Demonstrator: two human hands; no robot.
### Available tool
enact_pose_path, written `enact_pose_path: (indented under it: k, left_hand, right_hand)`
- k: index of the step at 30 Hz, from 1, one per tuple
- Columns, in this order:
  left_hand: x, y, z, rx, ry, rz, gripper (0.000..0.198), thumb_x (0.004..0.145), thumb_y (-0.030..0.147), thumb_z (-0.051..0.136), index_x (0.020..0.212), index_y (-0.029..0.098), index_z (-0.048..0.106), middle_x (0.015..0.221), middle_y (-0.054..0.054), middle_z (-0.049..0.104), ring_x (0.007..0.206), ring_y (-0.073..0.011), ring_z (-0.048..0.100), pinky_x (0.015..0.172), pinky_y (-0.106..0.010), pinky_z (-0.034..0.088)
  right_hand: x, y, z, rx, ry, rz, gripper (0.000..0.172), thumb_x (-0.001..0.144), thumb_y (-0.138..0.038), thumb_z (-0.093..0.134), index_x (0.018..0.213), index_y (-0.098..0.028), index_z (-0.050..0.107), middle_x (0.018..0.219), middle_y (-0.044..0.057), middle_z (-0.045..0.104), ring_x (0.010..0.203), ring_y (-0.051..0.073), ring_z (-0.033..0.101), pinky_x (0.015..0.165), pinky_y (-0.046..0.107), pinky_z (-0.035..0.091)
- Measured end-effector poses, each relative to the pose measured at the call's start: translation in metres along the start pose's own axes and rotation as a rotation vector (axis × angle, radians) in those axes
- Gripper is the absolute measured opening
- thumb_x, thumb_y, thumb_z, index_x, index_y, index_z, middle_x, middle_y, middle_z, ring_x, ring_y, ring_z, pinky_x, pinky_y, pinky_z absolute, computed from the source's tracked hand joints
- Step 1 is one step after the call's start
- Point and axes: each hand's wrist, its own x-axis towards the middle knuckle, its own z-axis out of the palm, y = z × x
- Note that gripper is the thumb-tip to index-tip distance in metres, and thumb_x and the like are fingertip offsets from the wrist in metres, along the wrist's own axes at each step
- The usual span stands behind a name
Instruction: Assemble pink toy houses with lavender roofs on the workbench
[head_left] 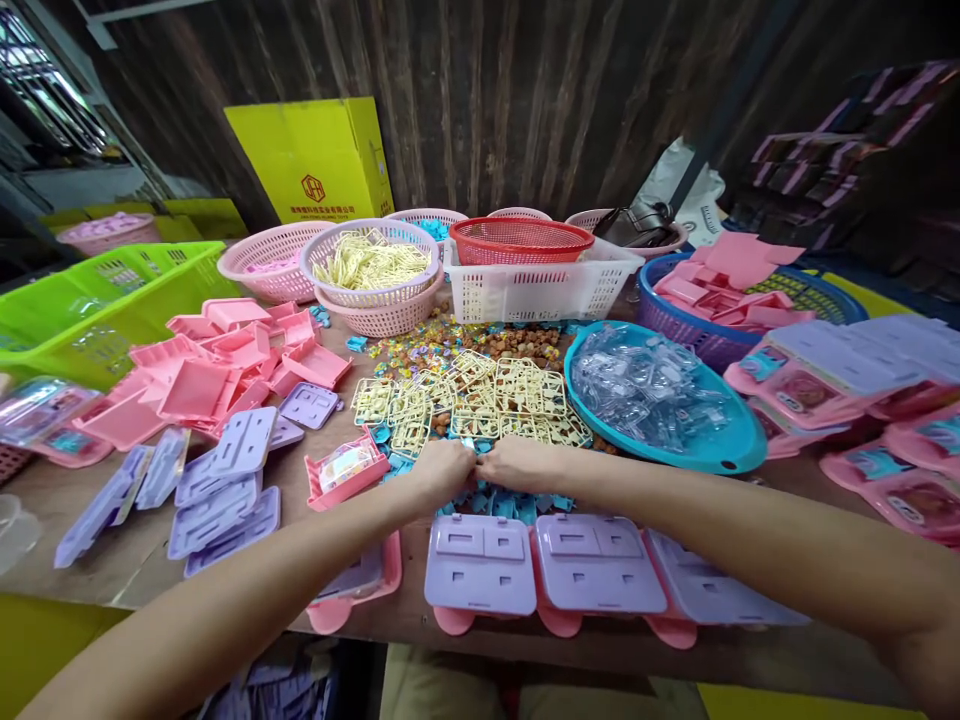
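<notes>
where the 2 hands meet over the middle of the brown wooden table (142,565), the left hand (442,470) and the right hand (521,465) rest knuckles-up on a scatter of small blue plastic pieces (499,503). that scatter lies as a narrow band with its long axis running left to right, between the cream plastic sprue frames (480,400) and a row of 3 lilac rectangular plastic trays (480,575) at the near edge. each single piece is too small to tell which way it points.

a teal oval plastic tray (720,455) at the right holds clear plastic bits. a pink round mesh basket (375,310) behind the frames holds pale yellow sprues. a red round basket (521,240) sits in a white rectangular mesh basket (536,290). a blue round basket (697,340) holds flat pink plastic parts.

both hands have their fingers curled down and their fingertips touching each other, thumb sides together. the fingers hide what lies under them, so i cannot tell whether either hand pinches a piece or only presses on the band.
</notes>
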Motion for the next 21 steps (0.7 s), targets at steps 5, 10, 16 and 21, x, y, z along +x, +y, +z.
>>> enact_pose_path:
  k: [5,10,16,21]
  left_hand:
    - [0.002,0.003,0.002,0.045,-0.037,-0.024,0.023,0.073,0.030,0.065,0.091,0.015,0.069,0.092,-0.016,0.069,0.090,-0.0318,0.064,0.072,-0.037,0.051]
    - [0.003,0.005,0.004,0.043,-0.041,-0.044,0.022,0.073,0.028,0.063,0.092,0.016,0.068,0.093,-0.014,0.069,0.093,-0.0299,0.064,0.074,-0.035,0.050]
    - [0.013,0.003,0.002,-0.002,-0.074,-0.063,0.027,0.062,0.029,0.070,0.087,0.020,0.069,0.090,-0.009,0.070,0.088,-0.0271,0.066,0.067,-0.029,0.049]
    - [0.016,0.000,0.001,-0.048,-0.085,-0.053,0.023,0.061,0.032,0.067,0.081,0.021,0.068,0.080,-0.005,0.070,0.078,-0.0239,0.065,0.060,-0.027,0.047]
  right_hand:
    - [-0.001,0.009,0.006,0.010,-0.025,-0.093,0.021,0.084,-0.012,0.048,0.090,-0.020,0.067,0.087,0.002,0.070,0.067,0.013,0.060,0.058,0.024,0.038]
    - [-0.001,0.013,0.012,0.025,-0.007,-0.116,0.021,0.084,-0.013,0.048,0.091,-0.019,0.066,0.088,0.003,0.068,0.066,0.013,0.058,0.058,0.024,0.037]
    - [-0.012,0.007,-0.011,0.052,0.014,-0.108,0.018,0.076,-0.007,0.054,0.084,-0.019,0.065,0.079,0.001,0.066,0.064,0.013,0.055,0.055,0.023,0.034]
    - [-0.050,-0.003,-0.037,0.211,0.224,-0.038,0.014,0.078,-0.006,0.051,0.079,-0.017,0.060,0.079,0.000,0.061,0.070,0.012,0.053,0.061,0.022,0.038]
